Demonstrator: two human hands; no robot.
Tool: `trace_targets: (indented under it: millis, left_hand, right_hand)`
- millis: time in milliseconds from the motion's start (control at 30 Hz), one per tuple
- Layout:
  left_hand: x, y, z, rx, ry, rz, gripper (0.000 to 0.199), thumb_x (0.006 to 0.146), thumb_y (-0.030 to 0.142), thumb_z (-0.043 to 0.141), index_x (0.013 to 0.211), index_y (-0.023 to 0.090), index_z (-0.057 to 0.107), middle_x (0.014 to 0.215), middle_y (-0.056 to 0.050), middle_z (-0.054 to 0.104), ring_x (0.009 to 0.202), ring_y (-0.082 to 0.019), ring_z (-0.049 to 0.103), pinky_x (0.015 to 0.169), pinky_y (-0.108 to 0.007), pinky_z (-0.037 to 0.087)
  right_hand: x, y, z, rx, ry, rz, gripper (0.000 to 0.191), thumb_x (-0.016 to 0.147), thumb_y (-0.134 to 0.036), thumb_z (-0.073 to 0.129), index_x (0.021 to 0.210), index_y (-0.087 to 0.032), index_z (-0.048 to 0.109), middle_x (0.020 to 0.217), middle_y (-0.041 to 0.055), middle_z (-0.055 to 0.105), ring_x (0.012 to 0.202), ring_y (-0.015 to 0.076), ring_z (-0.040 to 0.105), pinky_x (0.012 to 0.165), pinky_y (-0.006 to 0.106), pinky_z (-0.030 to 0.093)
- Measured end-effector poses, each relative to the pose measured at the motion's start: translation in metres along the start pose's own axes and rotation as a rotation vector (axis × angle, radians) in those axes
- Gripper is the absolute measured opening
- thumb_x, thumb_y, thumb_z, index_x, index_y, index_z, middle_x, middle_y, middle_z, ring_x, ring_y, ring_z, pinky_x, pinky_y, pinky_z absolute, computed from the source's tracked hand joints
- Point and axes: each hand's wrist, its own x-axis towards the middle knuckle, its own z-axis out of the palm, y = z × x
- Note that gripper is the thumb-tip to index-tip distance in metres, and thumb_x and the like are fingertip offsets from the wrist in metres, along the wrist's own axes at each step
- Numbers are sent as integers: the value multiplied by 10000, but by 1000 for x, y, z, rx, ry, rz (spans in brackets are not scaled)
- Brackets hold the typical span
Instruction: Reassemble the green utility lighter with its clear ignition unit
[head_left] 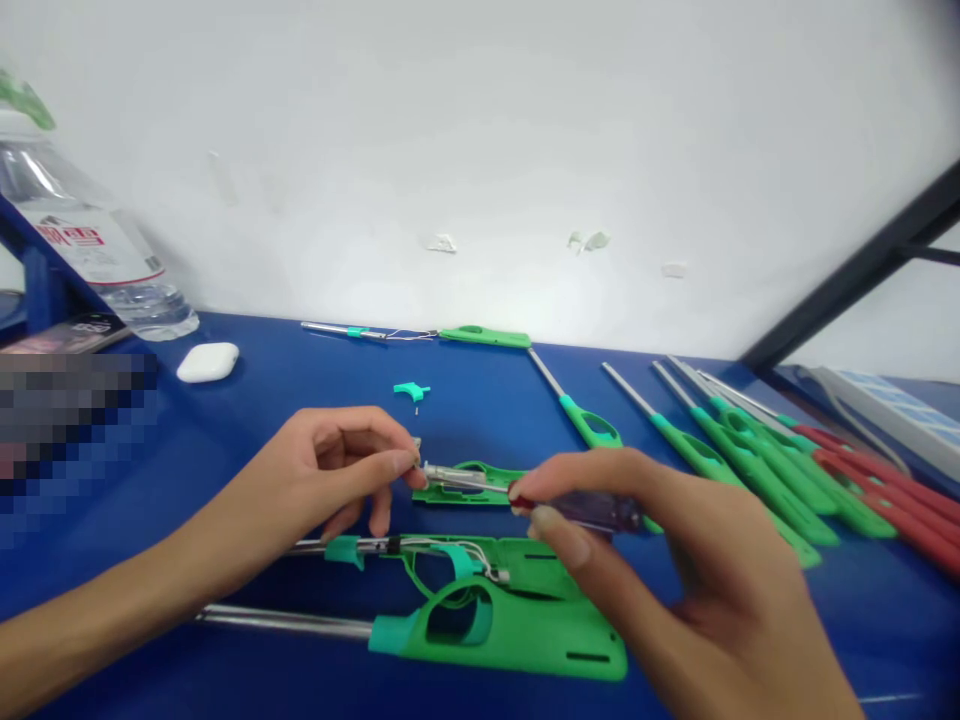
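My left hand (pixel 352 465) is closed in a pinch, with a small silvery part (pixel 418 443) at its fingertips, too small to name. My right hand (pixel 697 560) grips a screwdriver (pixel 592 508) by its dark, see-through handle; its thin metal shaft points left toward my left fingertips. Beneath both lies a green lighter half-shell (pixel 427 495), with a clear, narrow piece (pixel 457 476) over it. Closer to me, an opened long-necked lighter (pixel 525 565) shows wires and a teal trigger. In front of that rests a closed green lighter (pixel 540 640), its metal tube pointing left.
Behind my hands lie a loose teal trigger (pixel 411 391) and a green lighter shell (pixel 486 338) with wires and a tube. Several green lighters (pixel 750 470) and red ones (pixel 900 490) fan out rightward. A water bottle (pixel 97 240) and white case (pixel 208 362) stand left.
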Motion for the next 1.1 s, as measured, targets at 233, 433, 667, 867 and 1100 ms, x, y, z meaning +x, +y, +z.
trace_targets:
  millis: [233, 433, 667, 867, 1100]
  left_hand:
    - [1, -2, 1, -23, 4, -8, 311, 942, 532, 854, 989, 225, 849, 886, -86, 875, 428, -94, 617, 314, -163, 307]
    - [1, -2, 1, -56, -19, -22, 244, 941, 470, 861, 1029, 246, 899, 874, -74, 884, 377, -60, 553, 317, -160, 310]
    - [0, -2, 2, -124, -33, -59, 187, 948, 432, 904, 1071, 292, 918, 875, -48, 893, 362, -24, 486, 319, -120, 284]
    - [1, -1, 3, -105, -21, -76, 235, 923, 470, 924, 1079, 293, 920, 725, -28, 847, 341, -45, 489, 304, -131, 236]
    - [-1, 0, 2, -143, -60, -92, 236, 915, 500, 950, 1046, 306, 921, 985, -83, 917, 443, -71, 662, 333, -99, 331]
  right_hand:
    - [-3, 0, 2, 18, 53, 66, 117, 1075, -467, 751, 1170, -534, 759, 1020, -159, 886, 852, 139, 865, 422, 124, 556]
    - [-1, 4, -1, -41, 57, -10, 100, 1093, -470, 736, 1186, -501, 759, 931, -124, 881, 754, 149, 854, 551, 186, 642]
    - [1, 3, -3, -84, 87, -17, 66, 1118, -444, 697, 1160, -455, 746, 872, -133, 849, 710, 129, 834, 646, 251, 626]
    - [2, 0, 1, 6, 115, 52, 64, 1110, -416, 710, 1139, -443, 760, 898, -118, 848, 720, 129, 824, 579, 226, 582]
    - [-1, -1, -1, -7, 101, 49, 59, 1116, -428, 707, 1142, -454, 753, 908, -149, 845, 728, 102, 815, 660, 229, 581]
